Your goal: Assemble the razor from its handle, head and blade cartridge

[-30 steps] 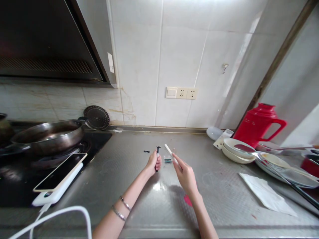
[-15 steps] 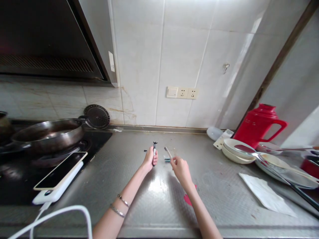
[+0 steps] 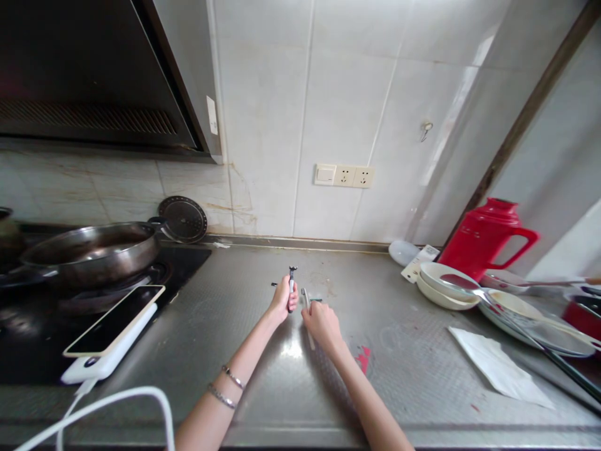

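My left hand is closed around the grey-and-black handle of a razor, its T-shaped head pointing up and away from me. Just to the right, my right hand grips a slim, pale toothbrush. The brush's small dark head points away from me, and its handle end shows below the fingers. Partly covered behind my right hand, small dark green cylinders like batteries lie on the counter. A tiny black piece rests left of the razor.
On the left, a steel pan sits on the cooktop beside a phone atop a white power bank with a cable. To the right are a red thermos, stacked bowls and a white napkin. Red scraps lie nearby.
My right hand has moved left, closer to my left hand, and the toothbrush now stands more upright in view. My left hand holds the razor in nearly the same place.
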`<state>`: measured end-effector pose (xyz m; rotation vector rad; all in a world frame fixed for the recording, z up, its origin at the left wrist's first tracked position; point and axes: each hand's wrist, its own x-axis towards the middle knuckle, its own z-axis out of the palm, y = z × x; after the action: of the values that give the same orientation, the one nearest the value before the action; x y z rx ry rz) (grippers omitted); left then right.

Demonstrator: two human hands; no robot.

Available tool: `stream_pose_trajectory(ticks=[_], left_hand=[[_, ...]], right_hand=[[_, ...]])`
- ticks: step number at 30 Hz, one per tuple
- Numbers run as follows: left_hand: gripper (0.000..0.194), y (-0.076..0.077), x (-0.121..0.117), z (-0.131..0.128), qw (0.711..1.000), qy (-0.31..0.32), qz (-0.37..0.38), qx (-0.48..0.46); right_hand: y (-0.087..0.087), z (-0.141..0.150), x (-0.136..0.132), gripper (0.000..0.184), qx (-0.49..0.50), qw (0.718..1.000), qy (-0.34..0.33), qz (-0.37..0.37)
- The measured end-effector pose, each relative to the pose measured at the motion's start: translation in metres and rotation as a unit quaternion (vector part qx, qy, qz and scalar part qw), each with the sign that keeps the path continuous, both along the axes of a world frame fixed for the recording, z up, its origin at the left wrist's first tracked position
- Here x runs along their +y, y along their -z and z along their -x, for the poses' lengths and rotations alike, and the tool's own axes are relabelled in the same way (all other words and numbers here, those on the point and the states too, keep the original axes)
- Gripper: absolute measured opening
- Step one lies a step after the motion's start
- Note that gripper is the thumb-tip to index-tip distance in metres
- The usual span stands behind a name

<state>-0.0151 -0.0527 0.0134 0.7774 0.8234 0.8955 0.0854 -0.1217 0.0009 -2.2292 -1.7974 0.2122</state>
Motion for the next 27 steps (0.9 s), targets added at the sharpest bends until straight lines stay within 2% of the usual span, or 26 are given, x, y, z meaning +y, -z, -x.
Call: stream_pose_trajectory(ticks=[7, 14, 23, 27], left_hand=[[0.034, 0.001, 0.000, -0.001, 1.000, 0.008, -0.001, -0.006], [0.037, 0.005, 0.001, -0.002, 1.000, 0.020, -0.001, -0.009], [0.037, 0.005, 0.000, -0.002, 1.000, 0.022, 0.002, -0.005], [0.037, 0.005, 0.000, -0.002, 1.000, 0.024, -0.005, 0.002]], right_hand=[[0.009, 0.005, 0.007, 0.031, -0.023, 0.999, -0.002, 0.030], [0.013, 0.004, 0.009, 0.031, -0.033, 0.999, 0.007, 0.029], [0.011, 0.004, 0.006, 0.032, -0.034, 0.999, -0.003, 0.022], [0.003, -0.011, 0.010, 0.033, -0.035, 0.999, 0.005, 0.011]])
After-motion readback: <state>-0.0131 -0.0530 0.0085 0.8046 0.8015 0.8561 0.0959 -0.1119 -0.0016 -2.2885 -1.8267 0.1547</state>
